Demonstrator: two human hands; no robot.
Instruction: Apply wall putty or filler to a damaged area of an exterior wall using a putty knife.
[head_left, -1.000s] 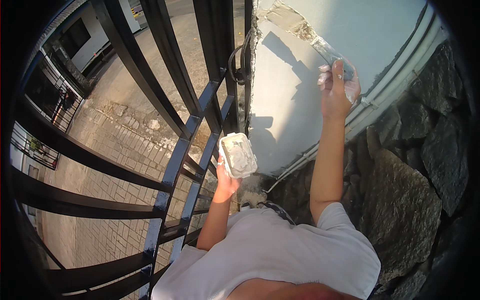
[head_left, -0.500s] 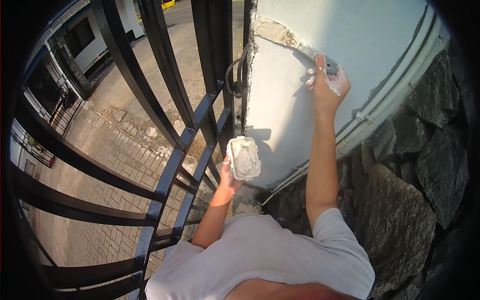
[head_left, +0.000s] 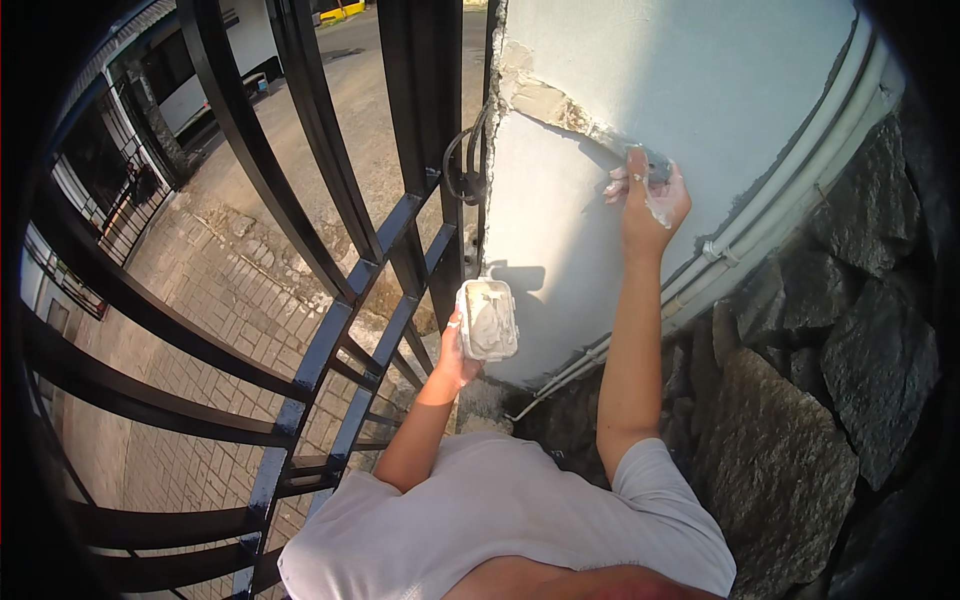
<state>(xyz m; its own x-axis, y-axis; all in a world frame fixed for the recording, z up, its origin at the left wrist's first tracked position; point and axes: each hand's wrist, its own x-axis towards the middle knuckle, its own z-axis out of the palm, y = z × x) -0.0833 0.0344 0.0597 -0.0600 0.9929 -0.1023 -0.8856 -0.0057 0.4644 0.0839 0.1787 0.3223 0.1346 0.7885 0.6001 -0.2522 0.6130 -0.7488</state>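
Observation:
My right hand [head_left: 655, 210], smeared with white paste, is closed around a grey putty knife [head_left: 657, 165] held against the pale wall [head_left: 570, 240]. Fingers hide much of the knife. It lies at the right end of a rough cream-coloured band of filler [head_left: 548, 104] that slants across the wall. Lower down and to the left, my left hand [head_left: 455, 358] grips a small rectangular plastic tub [head_left: 487, 283] by its side and underside. White putty [head_left: 490, 325] fills part of the tub, whose open top faces up. There is paste on the left hand's fingers too.
A black metal gate [head_left: 330, 330] stands close along my left, with a dark cable loop [head_left: 462, 165] by its post. Pale pipes [head_left: 725, 245] run along the wall's right edge. Large dark stones [head_left: 780, 440] lie at the right. Brick paving [head_left: 200, 340] shows beyond the bars.
The view has shifted slightly, so the filler band and my right hand appear lower in the picture. My right hand still has the putty knife at the band's end; the left still holds the tub.

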